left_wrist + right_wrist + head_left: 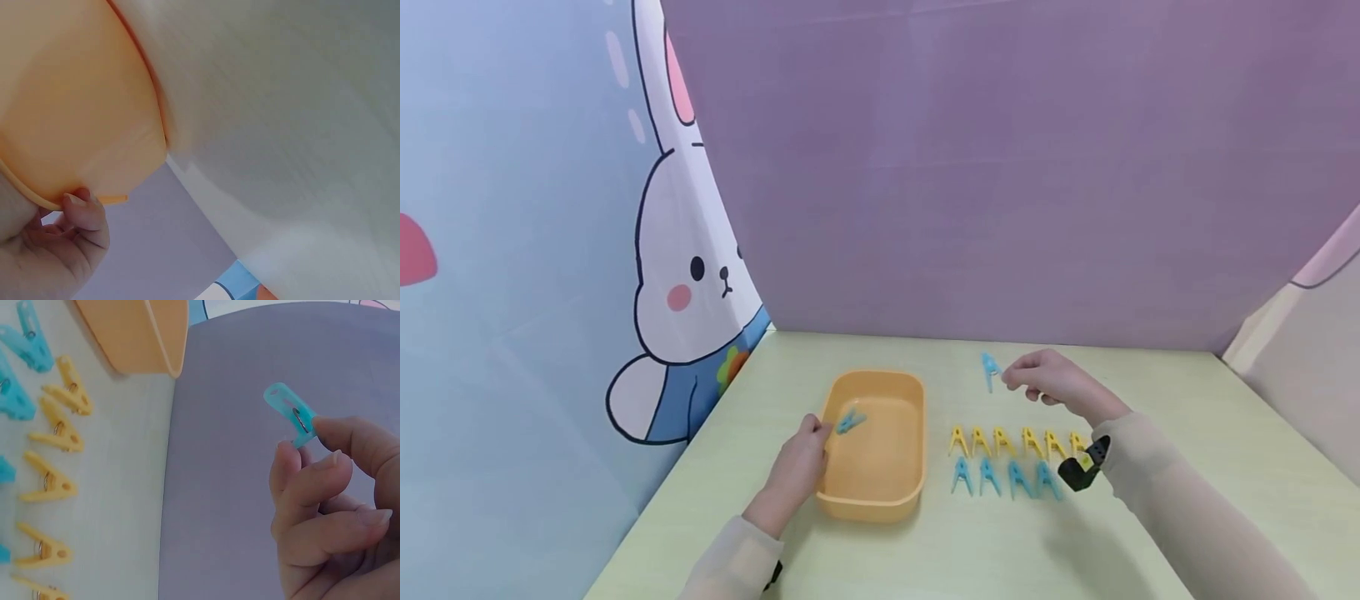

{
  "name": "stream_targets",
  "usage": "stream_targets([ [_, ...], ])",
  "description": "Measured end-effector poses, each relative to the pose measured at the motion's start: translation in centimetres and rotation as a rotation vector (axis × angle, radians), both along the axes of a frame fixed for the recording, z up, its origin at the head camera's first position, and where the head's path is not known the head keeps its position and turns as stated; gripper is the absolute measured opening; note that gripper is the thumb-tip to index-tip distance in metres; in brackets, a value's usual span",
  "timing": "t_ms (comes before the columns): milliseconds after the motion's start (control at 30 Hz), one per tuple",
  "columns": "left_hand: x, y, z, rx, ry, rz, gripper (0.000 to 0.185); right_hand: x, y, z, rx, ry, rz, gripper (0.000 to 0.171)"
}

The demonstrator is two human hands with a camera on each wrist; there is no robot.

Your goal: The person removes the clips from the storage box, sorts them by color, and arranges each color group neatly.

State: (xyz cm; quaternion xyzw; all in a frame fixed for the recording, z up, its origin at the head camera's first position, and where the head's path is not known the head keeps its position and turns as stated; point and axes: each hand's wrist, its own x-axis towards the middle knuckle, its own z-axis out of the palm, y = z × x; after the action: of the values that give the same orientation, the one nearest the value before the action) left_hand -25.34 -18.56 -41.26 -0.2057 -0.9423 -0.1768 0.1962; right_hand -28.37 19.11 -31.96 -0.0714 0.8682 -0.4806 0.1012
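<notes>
Your right hand (1047, 379) pinches a blue peg (990, 367) beyond the orange tub (917, 433); your left hand (799, 468) grips the tub's rim

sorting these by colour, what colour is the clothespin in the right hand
Light blue clothespin, pinched by the right hand; clearest in the right wrist view.

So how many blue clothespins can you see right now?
6: four in the front table row, one in the orange tub, one pinched by the right hand. The wrist may hide more.
</notes>
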Motion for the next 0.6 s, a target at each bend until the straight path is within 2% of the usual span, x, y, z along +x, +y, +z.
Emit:
stream_targets([
  [167, 0.0, 0.0, 0.2, -0.027, -0.039, 0.017, 0.036, 0.4, 1.0, -0.1, 0.005, -0.008, -0.015, 0.032],
  [600, -0.2, -0.2, -0.1, -0.019, -0.062, 0.008, 0.036, 1.5, 2.7, -0.7, -0.001, -0.013, -0.043, 0.035],
])
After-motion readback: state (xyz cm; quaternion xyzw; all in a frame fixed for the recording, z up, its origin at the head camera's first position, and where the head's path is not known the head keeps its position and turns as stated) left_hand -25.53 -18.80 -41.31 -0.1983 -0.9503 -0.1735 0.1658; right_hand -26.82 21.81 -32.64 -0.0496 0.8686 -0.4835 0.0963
